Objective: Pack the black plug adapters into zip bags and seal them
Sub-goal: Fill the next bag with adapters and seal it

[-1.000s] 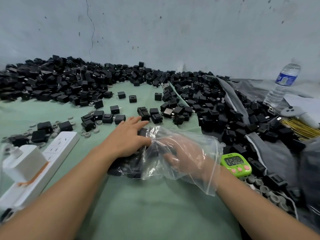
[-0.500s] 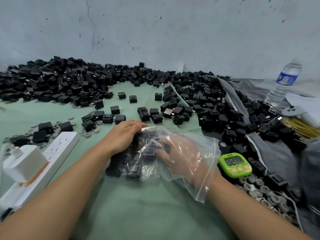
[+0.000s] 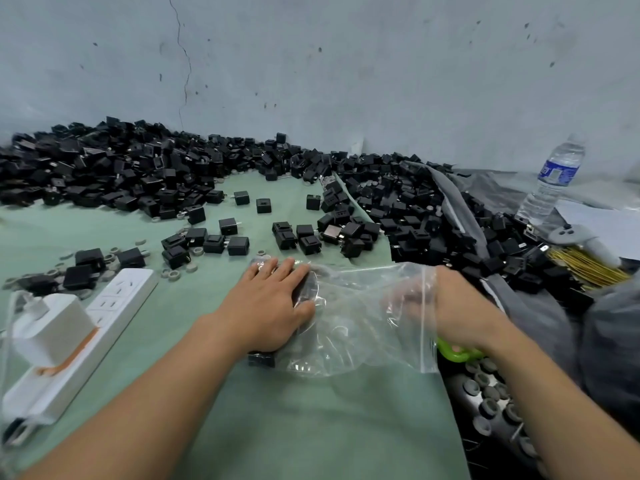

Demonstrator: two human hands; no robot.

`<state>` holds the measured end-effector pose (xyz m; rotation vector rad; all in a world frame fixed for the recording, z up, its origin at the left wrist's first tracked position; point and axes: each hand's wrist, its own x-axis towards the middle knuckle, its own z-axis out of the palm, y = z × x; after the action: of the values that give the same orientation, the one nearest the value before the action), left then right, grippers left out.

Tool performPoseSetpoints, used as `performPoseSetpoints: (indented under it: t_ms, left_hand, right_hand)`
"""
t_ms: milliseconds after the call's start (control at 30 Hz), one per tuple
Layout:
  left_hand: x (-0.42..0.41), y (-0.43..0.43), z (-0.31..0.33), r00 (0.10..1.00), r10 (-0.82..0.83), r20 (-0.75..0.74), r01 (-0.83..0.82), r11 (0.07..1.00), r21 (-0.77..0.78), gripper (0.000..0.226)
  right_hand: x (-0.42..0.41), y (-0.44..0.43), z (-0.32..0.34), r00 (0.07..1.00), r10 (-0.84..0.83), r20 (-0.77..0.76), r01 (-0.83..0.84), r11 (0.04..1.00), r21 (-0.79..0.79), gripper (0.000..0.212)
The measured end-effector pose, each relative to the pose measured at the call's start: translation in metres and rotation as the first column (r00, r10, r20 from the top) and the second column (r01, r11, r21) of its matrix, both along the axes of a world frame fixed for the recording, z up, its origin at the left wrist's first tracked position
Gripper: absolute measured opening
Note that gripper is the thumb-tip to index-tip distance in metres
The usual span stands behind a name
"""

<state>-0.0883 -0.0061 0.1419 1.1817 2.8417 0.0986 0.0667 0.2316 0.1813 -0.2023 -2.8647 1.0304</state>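
Zip bag (image 3: 353,327) under left hand (image 3: 273,306); right hand (image 3: 441,301) partly inside it.

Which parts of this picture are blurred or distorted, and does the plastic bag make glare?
Head view: soft even light, faint shadows; the zip bag shows only small white glints; the right hand looks blurred and veiled by plastic; the left hand is sharp; the wide lens tilts the water bottle near the edge.
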Motion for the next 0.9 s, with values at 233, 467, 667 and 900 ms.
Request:
performPoseSetpoints:
  t_ms: [233, 467, 667, 900]
  left_hand:
    - [-0.014, -0.003, 0.006, 0.998, 0.043, 0.045, -0.042, 0.999, -0.018, 0.075]
    - [-0.001, -0.005, 0.007, 0.995, -0.072, 0.070, 0.074, 0.997, -0.019, 0.067]
    - [-0.007, -0.016, 0.026, 0.961, -0.084, 0.265, 0.073, 0.996, 0.049, 0.092]
    - [-0.005, -0.015, 0.026, 0.969, -0.015, 0.246, -0.031, 0.982, 0.184, 0.079]
  right_hand:
    - [-0.011, 0.049, -0.015, 0.837, -0.535, -0.114, 0.532, 0.746, 0.401, 0.023]
    - [-0.014, 0.057, -0.013, 0.842, -0.537, 0.049, 0.443, 0.742, 0.503, 0.014]
    - [-0.010, 0.058, -0.018, 0.828, -0.545, 0.133, 0.356, 0.693, 0.627, 0.027]
    - [-0.008, 0.045, -0.007, 0.891, -0.450, -0.063, 0.447, 0.841, 0.305, 0.021]
